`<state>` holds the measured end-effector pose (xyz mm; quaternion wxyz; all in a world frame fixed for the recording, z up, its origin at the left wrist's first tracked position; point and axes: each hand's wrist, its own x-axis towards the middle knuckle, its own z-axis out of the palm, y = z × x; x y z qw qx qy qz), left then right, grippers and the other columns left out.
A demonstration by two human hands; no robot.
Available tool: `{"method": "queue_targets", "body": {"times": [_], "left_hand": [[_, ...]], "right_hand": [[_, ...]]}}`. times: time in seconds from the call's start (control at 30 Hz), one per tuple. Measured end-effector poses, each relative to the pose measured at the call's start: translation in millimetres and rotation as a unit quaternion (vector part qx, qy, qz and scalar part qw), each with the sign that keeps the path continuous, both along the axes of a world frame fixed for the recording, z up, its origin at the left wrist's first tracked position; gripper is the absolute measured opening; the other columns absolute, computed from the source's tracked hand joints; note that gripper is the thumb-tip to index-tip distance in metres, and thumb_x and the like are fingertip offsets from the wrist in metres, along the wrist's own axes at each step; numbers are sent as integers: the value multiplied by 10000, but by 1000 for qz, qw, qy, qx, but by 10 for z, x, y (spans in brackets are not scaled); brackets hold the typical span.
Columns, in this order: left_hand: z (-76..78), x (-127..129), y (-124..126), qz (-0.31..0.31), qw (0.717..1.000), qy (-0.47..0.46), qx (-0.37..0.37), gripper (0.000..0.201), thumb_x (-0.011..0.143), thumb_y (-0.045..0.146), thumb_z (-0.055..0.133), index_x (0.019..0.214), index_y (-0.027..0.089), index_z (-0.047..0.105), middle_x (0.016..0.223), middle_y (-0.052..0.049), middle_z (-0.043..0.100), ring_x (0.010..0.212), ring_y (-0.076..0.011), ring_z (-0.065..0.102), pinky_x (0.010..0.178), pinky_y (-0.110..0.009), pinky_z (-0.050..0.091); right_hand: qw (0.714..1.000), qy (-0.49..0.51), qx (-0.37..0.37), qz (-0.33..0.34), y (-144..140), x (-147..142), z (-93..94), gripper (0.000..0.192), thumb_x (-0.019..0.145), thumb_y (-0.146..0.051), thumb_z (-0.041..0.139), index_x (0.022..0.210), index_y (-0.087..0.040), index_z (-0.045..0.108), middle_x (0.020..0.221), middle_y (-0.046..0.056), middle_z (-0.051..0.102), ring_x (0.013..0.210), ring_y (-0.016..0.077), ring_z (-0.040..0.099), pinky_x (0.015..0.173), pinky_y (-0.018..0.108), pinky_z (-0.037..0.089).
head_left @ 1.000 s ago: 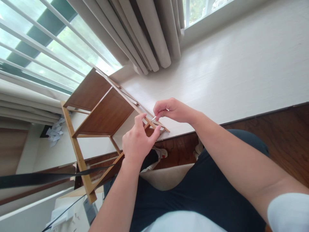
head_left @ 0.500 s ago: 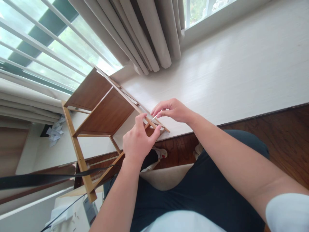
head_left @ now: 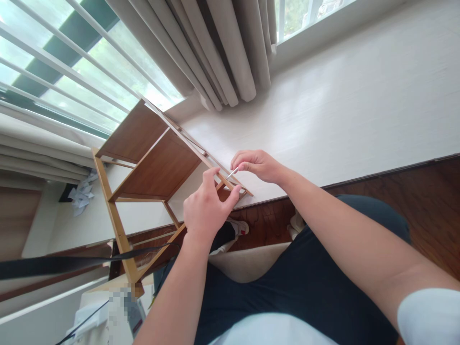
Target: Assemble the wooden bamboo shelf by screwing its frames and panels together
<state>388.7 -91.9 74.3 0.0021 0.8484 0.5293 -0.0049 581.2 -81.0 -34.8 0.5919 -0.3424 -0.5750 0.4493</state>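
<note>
Right hand (head_left: 259, 166): fingers pinch 1 metal rod (head_left: 232, 174). Left hand (head_left: 205, 207): visible fingers spread at wooden rack (head_left: 167, 165) (grip hidden) — off-axis force could cause slippage.

On the left, the wooden shelf unit (head_left: 176, 163) is showing smooth brown panels with a soft sheen and a paler wood frame (head_left: 112, 203), while the slim rod (head_left: 232, 173) by its right end is gleaming like bright metal. Farther off, the curtain (head_left: 230, 52) is hanging in folds of matt cloth, and the pale ledge (head_left: 352, 105) to the right is reflecting daylight from a smooth, glossy top. Nearer, the floor (head_left: 431, 211) is displaying dark, grained, polished-looking wood, and the trousers (head_left: 294, 287) are appearing as dull, dark cloth.
</note>
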Motion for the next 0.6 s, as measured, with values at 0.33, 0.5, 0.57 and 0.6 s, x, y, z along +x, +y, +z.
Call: {"method": "queue_targets", "body": {"times": [0.33, 0.5, 0.57, 0.6], "left_hand": [[3, 20, -7, 9, 1000, -1, 0, 604, 881, 625, 547, 1357, 260, 483, 1052, -64, 744, 947, -300, 726, 777, -333, 483], [1, 28, -2, 13, 1000, 5, -1, 601, 882, 622, 547, 1356, 259, 482, 1057, -67, 745, 952, -299, 726, 785, -334, 483], [1, 31, 1, 14, 1000, 8, 0, 599, 881, 619, 549, 1357, 260, 480, 1059, -68, 744, 945, -299, 726, 785, -337, 483], [0, 32, 2, 14, 1000, 8, 1, 600, 880, 618, 551, 1356, 260, 479, 1058, -67, 744, 942, -299, 726, 785, -338, 483]], "right_hand": [[999, -10, -51, 10, -67, 5, 78, 519, 909, -592, 623, 654, -142, 659, 674, 19, 608, 702, 148, 537, 746, 293, 412], [997, -17, -80, 2, -119, 14, 173, 556, 883, -628, 628, 612, -144, 640, 609, 9, 588, 641, 135, 494, 679, 285, 389], [996, -25, -86, -4, -133, 14, 190, 567, 883, -639, 621, 604, -145, 633, 604, 8, 585, 638, 134, 492, 672, 284, 388], [996, -27, -87, -6, -139, 12, 194, 571, 883, -643, 618, 604, -145, 632, 606, 9, 585, 638, 134, 494, 671, 283, 389]]}}
